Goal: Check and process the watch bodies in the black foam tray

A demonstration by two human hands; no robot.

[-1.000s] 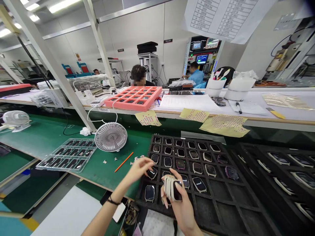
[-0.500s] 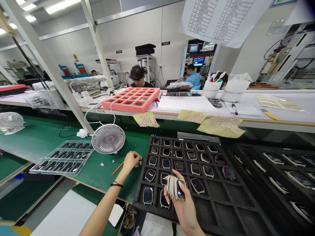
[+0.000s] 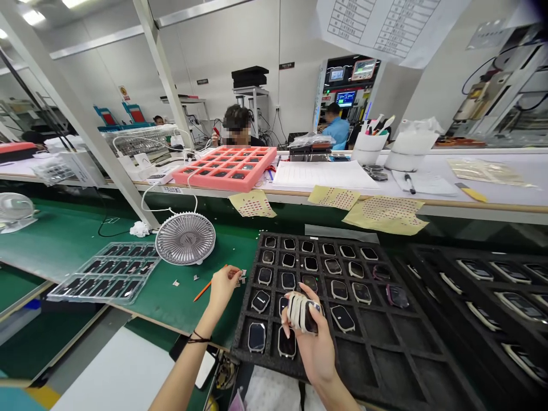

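1. The right hand (image 3: 317, 345) was curled around a stack of watch bodies (image 3: 299, 314), gripping them side by side.
2. That stack was held above a black foam tray (image 3: 381, 322), whose compartments held more watches (image 3: 257, 337) around and beyond the right hand.
3. The left hand (image 3: 225, 285) had its fingertips at small white pieces (image 3: 243, 279) on the green surface (image 3: 233, 242); whether it pinched one could not be told.
4. An orange stick (image 3: 202, 293) lay just left of that hand, with a round fan (image 3: 185, 238) beyond.
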